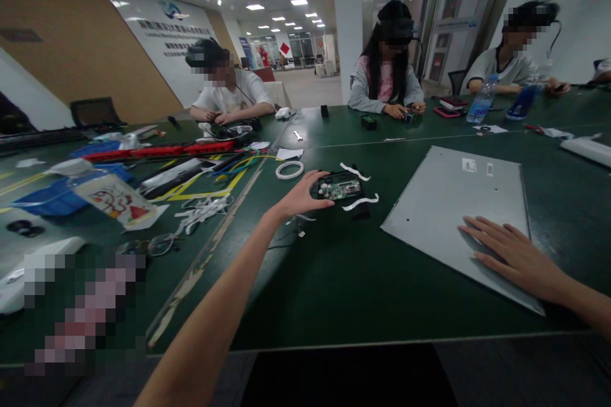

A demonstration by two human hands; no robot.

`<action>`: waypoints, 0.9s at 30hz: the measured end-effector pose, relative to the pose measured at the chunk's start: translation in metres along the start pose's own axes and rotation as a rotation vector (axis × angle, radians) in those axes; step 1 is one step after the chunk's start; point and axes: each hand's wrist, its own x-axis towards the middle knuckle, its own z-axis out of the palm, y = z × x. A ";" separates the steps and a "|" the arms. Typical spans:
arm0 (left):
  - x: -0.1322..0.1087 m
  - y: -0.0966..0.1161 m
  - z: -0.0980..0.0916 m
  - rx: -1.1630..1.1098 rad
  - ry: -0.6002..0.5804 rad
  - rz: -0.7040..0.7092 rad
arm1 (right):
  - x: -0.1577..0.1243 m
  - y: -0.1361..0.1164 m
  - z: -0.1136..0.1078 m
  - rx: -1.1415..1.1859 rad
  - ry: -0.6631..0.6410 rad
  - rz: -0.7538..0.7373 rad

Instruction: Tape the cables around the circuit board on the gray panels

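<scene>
My left hand [305, 196] reaches out over the table, its thumb and fingers closed around the left end of a green circuit board [341, 189] in a black casing. Curled white strips [360, 201] lie beside the board, one at its far edge and one at its near edge. My right hand [508, 254] rests flat, fingers stretched out, on a large light-grey flat panel [439, 203]. Two small labels show near the panel's far edge.
A roll of white tape [289, 170] and a small wrench [298, 135] lie farther back. To the left are blue trays [57, 197], white cables [205, 211] and glasses [160, 244]. Three people sit across the green table [334, 292]; water bottles [483, 100] stand at the far right.
</scene>
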 end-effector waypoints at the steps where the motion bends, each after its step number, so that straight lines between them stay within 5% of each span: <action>1: -0.003 0.001 -0.006 -0.018 0.024 -0.005 | 0.002 -0.005 0.001 -0.002 0.008 0.004; 8: -0.007 0.019 -0.025 -0.154 0.104 0.031 | 0.035 -0.089 0.001 0.138 0.062 0.037; 14: 0.020 0.034 0.001 -0.218 0.122 0.099 | 0.090 -0.210 -0.033 0.470 -0.110 -0.362; 19: 0.034 0.037 0.033 -0.135 0.124 0.060 | 0.131 -0.287 -0.035 0.495 -0.011 -0.737; 24: 0.027 0.032 0.058 -0.081 0.061 0.021 | 0.129 -0.301 -0.037 0.325 0.088 -1.172; 27: 0.020 0.027 0.072 -0.074 0.050 -0.010 | 0.121 -0.274 -0.049 0.318 0.168 -1.164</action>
